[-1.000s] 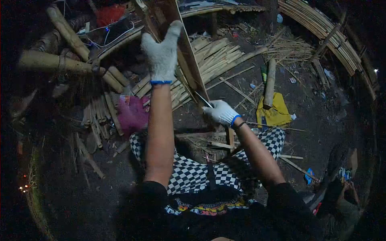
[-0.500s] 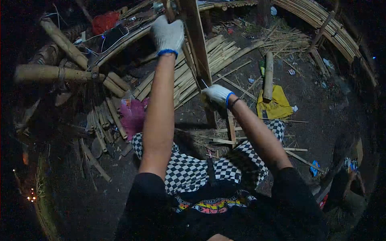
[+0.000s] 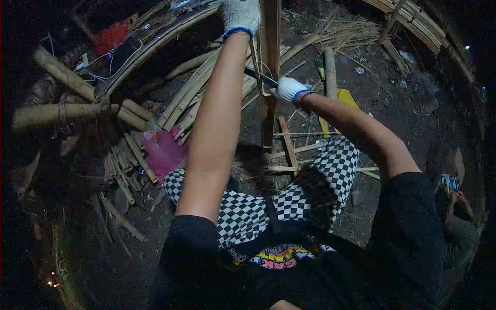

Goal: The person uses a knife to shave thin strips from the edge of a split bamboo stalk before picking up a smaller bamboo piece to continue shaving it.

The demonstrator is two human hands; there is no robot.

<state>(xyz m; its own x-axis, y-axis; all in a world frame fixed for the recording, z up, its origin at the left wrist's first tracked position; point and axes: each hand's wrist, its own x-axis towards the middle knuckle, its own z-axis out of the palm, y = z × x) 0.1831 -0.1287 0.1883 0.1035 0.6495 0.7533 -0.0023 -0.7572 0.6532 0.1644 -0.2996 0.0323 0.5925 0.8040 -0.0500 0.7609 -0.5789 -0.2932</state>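
Observation:
My left hand [image 3: 242, 14], in a white knitted glove with a blue cuff, is closed at the top edge of the view, beside an upright wooden board [image 3: 269, 57]. A narrow bamboo strip [image 3: 253, 54] runs down from it along the board's left side; its upper end is hidden. My right hand [image 3: 290, 90], gloved alike, is closed around a knife, its handle covered by the fingers. The dark knife blade [image 3: 262, 77] points up and left, crossing the strip near the board.
Split bamboo [image 3: 194, 98] lies in a pile behind my left arm. Thick bamboo poles [image 3: 62, 114] stick out at left. A pink bag [image 3: 164, 152], a short bamboo length [image 3: 330, 70] and a yellow sack [image 3: 347, 97] lie around. Another person's arms [image 3: 457, 204] show at far right.
My right hand has moved up and slightly right, its elbow now bent outward, and more of the knife blade shows. The view has shifted, with my left hand closer to the top edge.

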